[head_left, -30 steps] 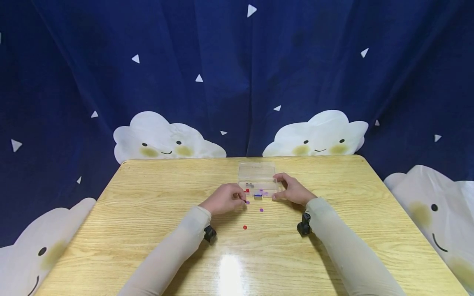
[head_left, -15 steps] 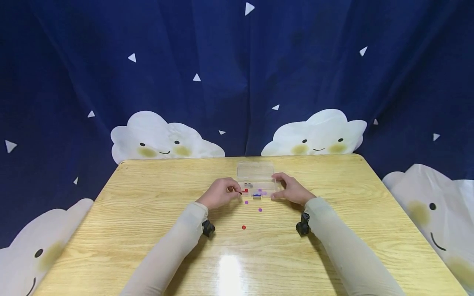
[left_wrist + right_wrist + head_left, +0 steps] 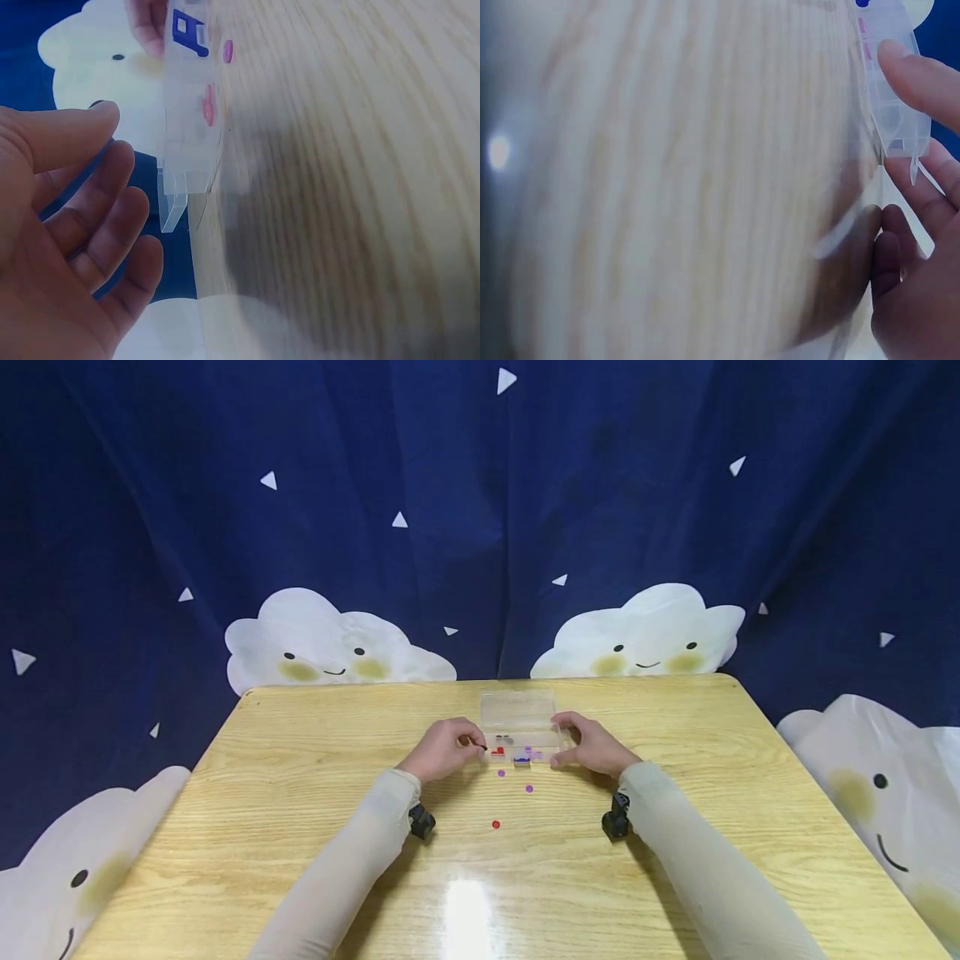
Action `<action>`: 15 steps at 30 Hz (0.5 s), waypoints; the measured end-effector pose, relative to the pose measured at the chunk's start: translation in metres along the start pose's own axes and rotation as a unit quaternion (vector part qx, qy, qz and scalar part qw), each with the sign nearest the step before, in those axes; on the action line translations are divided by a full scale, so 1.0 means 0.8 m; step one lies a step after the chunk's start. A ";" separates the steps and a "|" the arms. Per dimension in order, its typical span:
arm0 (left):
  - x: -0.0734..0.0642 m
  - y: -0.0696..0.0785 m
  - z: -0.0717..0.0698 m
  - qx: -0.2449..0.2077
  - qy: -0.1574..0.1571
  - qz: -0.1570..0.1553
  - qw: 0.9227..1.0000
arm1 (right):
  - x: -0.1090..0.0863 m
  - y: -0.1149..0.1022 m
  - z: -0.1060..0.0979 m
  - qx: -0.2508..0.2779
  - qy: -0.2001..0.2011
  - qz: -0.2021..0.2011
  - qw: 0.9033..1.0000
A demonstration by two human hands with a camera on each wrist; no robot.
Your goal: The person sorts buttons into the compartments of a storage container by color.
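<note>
A clear plastic box (image 3: 522, 737) stands with its lid (image 3: 517, 706) raised at the back. Red pieces (image 3: 498, 752), purple pieces (image 3: 532, 752) and dark pieces (image 3: 504, 739) lie in separate compartments. My left hand (image 3: 444, 750) is beside the box's left end, thumb and forefinger pinching a small dark piece (image 3: 484, 747); its exact kind I cannot tell. My right hand (image 3: 592, 745) holds the right end, thumb (image 3: 904, 64) at the front and fingers behind. A blue latch (image 3: 190, 32) shows on the front wall.
Two purple button-like discs, a nearer one (image 3: 529, 788) and one (image 3: 502, 773) by the box, lie on the wooden table (image 3: 337, 727). Closer to me is a red disc (image 3: 496, 824). A dark blue curtain (image 3: 480, 527) with clouds hangs behind the table's far edge.
My left hand has drawn back slightly left and away from me, from the front of the box to its left end, still pinching the dark piece. The right hand keeps its grip.
</note>
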State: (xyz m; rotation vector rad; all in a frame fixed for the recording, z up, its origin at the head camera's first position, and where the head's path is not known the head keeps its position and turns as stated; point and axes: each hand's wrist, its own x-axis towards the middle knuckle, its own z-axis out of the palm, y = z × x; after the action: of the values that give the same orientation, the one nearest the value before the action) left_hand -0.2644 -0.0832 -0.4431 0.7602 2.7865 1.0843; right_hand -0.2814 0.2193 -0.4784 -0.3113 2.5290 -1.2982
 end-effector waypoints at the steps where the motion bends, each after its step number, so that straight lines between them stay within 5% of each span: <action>1: 0.001 -0.001 0.000 0.000 0.001 -0.001 1.000 | 0.000 -0.001 0.000 -0.002 0.000 0.000 1.000; 15: 0.009 -0.009 -0.002 0.009 0.024 0.010 1.000 | 0.001 -0.005 0.001 -0.020 -0.001 -0.007 1.000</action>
State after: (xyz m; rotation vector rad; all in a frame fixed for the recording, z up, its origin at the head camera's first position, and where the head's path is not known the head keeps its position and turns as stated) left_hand -0.2744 -0.0854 -0.4456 0.7763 2.8372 1.0963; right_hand -0.2812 0.2160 -0.4759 -0.3404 2.5582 -1.2518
